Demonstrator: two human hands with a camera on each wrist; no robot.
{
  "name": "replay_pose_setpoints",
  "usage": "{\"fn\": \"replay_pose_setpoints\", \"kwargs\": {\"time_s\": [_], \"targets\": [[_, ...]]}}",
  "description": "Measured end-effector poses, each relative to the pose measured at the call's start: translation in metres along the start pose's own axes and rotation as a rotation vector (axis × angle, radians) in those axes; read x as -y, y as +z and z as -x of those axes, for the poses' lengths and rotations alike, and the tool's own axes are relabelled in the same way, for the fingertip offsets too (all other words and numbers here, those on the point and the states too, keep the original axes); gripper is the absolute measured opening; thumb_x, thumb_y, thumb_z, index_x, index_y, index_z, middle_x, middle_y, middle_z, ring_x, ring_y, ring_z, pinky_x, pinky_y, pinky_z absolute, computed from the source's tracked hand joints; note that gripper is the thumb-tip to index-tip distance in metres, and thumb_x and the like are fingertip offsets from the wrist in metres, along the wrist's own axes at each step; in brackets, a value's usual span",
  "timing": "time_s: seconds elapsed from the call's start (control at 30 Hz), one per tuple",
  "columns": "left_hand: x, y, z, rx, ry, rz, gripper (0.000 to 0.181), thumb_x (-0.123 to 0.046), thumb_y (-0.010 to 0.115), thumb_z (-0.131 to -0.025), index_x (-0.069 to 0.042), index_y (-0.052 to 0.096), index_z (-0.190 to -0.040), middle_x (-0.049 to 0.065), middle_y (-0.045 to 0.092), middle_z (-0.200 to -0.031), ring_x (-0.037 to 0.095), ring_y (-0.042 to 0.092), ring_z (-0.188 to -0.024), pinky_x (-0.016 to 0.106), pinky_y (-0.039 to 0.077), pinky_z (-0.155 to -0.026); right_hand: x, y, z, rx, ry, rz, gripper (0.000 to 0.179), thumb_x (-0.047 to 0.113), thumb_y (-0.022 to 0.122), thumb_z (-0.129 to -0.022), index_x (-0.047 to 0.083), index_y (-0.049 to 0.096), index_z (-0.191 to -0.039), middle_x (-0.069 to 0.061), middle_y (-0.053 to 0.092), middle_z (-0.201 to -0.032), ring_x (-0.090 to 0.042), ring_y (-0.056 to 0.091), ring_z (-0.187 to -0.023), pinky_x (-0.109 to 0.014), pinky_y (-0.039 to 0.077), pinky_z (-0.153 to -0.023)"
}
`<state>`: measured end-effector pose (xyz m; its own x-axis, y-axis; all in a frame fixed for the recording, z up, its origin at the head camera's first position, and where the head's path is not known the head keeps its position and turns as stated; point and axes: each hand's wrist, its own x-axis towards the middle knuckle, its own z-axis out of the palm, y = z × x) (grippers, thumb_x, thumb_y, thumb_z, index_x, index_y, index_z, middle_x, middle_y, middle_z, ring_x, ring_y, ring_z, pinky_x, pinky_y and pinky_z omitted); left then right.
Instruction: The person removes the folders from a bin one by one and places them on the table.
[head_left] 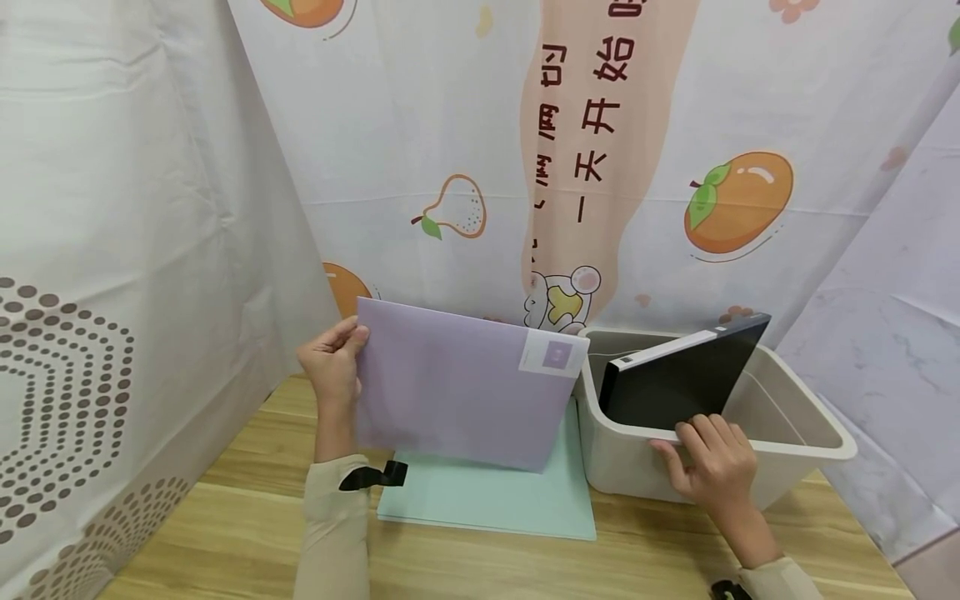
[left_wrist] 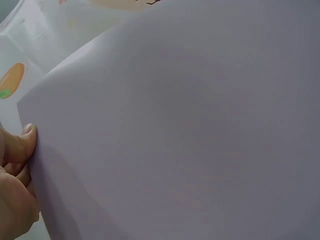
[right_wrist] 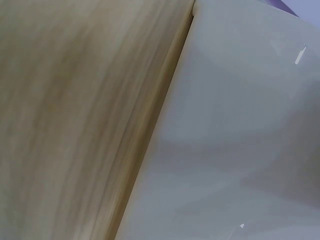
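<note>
My left hand (head_left: pixel 333 362) pinches the left edge of a purple file folder (head_left: pixel 457 387), thumb on the near face. The folder stands tilted over a stack of mint-green folders (head_left: pixel 495 508), and a white label fills its upper right corner. In the left wrist view the purple sheet (left_wrist: pixel 175 130) takes up most of the picture. With fingers over the front rim and thumb outside, my right hand (head_left: pixel 716 462) grips a light grey storage bin (head_left: pixel 622 462). A black binder (head_left: pixel 682 375) leans inside the bin, right behind those fingers.
The wood-grain table (head_left: pixel 247 517) carries the bin on the right and the green stack in the middle. A fruit-printed curtain (head_left: pixel 420 125) hangs behind, and a white dotted curtain (head_left: pixel 112 250) closes off the left side.
</note>
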<state>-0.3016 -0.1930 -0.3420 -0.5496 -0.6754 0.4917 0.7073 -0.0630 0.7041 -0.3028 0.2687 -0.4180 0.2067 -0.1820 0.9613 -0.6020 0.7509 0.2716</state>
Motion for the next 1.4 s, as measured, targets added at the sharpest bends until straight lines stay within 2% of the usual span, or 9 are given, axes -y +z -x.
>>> {"fn": "replay_pose_setpoints", "kwargs": {"time_s": [0.17, 0.3, 0.5, 0.6, 0.7, 0.93, 1.03, 1.23, 1.4], "targets": [[0.002, -0.007, -0.001, 0.098, -0.023, -0.124, 0.014, 0.018, 0.075, -0.080, 0.014, 0.076, -0.093, -0.010, 0.075, -0.071, -0.001, 0.069, -0.064, 0.012, 0.057, -0.062, 0.000, 0.001, -0.001, 0.005, -0.002, -0.002, 0.066, 0.052, 0.058, -0.100, 0.000, 0.049, -0.060, -0.013, 0.045, -0.057, -0.029, 0.033, -0.046, -0.038, 0.019, -0.043], [0.003, -0.016, -0.004, 0.205, -0.023, -0.206, 0.021, 0.013, 0.076, -0.082, 0.024, 0.069, -0.100, -0.013, 0.075, -0.074, -0.003, 0.070, -0.067, 0.012, 0.057, -0.064, 0.001, 0.003, -0.002, 0.000, -0.012, -0.011, 0.066, 0.051, 0.059, -0.100, 0.000, 0.049, -0.059, -0.013, 0.045, -0.056, -0.028, 0.032, -0.046, -0.038, 0.019, -0.042], [0.003, -0.027, -0.007, 0.356, -0.043, -0.174, 0.026, 0.018, 0.074, -0.081, 0.028, 0.065, -0.104, -0.012, 0.077, -0.077, 0.001, 0.072, -0.069, 0.015, 0.059, -0.065, 0.002, 0.005, -0.002, -0.006, -0.018, -0.019, 0.065, 0.050, 0.059, -0.100, 0.000, 0.049, -0.059, -0.012, 0.045, -0.056, -0.027, 0.032, -0.046, -0.038, 0.019, -0.042], [0.004, -0.034, -0.008, 0.400, -0.084, -0.157, 0.027, 0.019, 0.075, -0.080, 0.026, 0.066, -0.104, -0.009, 0.077, -0.076, 0.003, 0.072, -0.068, 0.017, 0.060, -0.065, 0.003, 0.004, -0.001, -0.005, -0.016, -0.017, 0.065, 0.050, 0.059, -0.100, 0.000, 0.049, -0.059, -0.012, 0.045, -0.056, -0.028, 0.032, -0.046, -0.038, 0.019, -0.042], [0.004, -0.040, -0.009, 0.449, -0.134, -0.181, 0.025, 0.018, 0.076, -0.079, 0.019, 0.071, -0.104, -0.008, 0.077, -0.074, 0.004, 0.073, -0.067, 0.018, 0.060, -0.065, 0.003, 0.003, 0.000, -0.001, -0.013, -0.014, 0.065, 0.050, 0.059, -0.100, 0.000, 0.049, -0.059, -0.012, 0.045, -0.056, -0.028, 0.032, -0.046, -0.038, 0.019, -0.042], [0.002, -0.044, -0.018, 0.608, -0.276, -0.247, 0.030, 0.006, 0.080, -0.083, -0.008, 0.079, -0.109, -0.009, 0.079, -0.081, 0.004, 0.074, -0.074, 0.020, 0.061, -0.067, 0.000, -0.001, -0.001, -0.020, -0.008, -0.002, 0.066, 0.052, 0.058, -0.100, 0.000, 0.049, -0.059, -0.012, 0.044, -0.056, -0.028, 0.032, -0.046, -0.038, 0.018, -0.043], [-0.001, -0.044, -0.022, 0.676, -0.308, -0.245, 0.036, 0.007, 0.078, -0.084, -0.006, 0.076, -0.117, -0.008, 0.079, -0.086, 0.005, 0.075, -0.079, 0.021, 0.061, -0.072, 0.000, -0.001, -0.001, -0.024, -0.011, -0.003, 0.066, 0.052, 0.059, -0.100, 0.001, 0.049, -0.059, -0.012, 0.044, -0.055, -0.028, 0.032, -0.046, -0.038, 0.018, -0.043], [-0.005, -0.043, -0.028, 0.758, -0.320, -0.280, 0.047, 0.007, 0.075, -0.087, 0.016, 0.059, -0.130, -0.008, 0.079, -0.090, 0.009, 0.076, -0.079, 0.026, 0.063, -0.069, 0.000, 0.000, -0.003, -0.021, -0.012, -0.007, 0.066, 0.051, 0.059, -0.100, 0.001, 0.049, -0.059, -0.012, 0.045, -0.055, -0.027, 0.032, -0.046, -0.038, 0.018, -0.043], [-0.010, -0.042, -0.027, 0.803, -0.326, -0.386, 0.054, -0.005, 0.074, -0.092, 0.012, 0.053, -0.139, -0.014, 0.077, -0.095, 0.007, 0.075, -0.082, 0.029, 0.064, -0.069, 0.000, 0.000, -0.002, -0.017, -0.010, -0.005, 0.066, 0.051, 0.059, -0.100, 0.001, 0.048, -0.059, -0.012, 0.044, -0.055, -0.027, 0.031, -0.046, -0.038, 0.018, -0.043]]}}
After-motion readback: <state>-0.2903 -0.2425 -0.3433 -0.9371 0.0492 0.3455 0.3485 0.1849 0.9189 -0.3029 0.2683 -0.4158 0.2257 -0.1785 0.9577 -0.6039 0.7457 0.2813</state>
